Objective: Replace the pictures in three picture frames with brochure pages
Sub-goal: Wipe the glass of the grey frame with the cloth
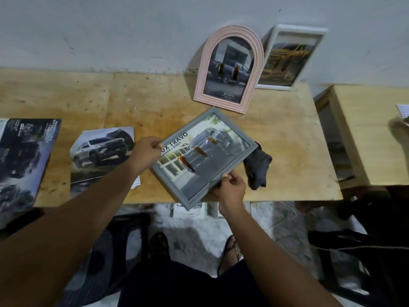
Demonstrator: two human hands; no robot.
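Left hand (pixel 145 151) and right hand (pixel 232 189) held the grey frame (pixel 205 156) over the worktop's (pixel 287 134) near edge, fingers (pixel 156 143) pinching opposite sides, a brochure page inside. Pink frame (pixel 230 67) and white frame (pixel 287 56) stood filled at the far edge. Seemingly only placing this one was left.

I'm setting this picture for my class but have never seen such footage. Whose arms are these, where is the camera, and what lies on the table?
No machine here: a person wears one wide camera on the head, looking down, so you see what they see. The left hand and right hand hold a grey frame by opposite edges, tilted above the wooden table; it holds a car page. A grey cloth lies by it. A pink arched frame and a white frame lean on the wall, each with a car picture. At left lie a loose car page and a brochure.
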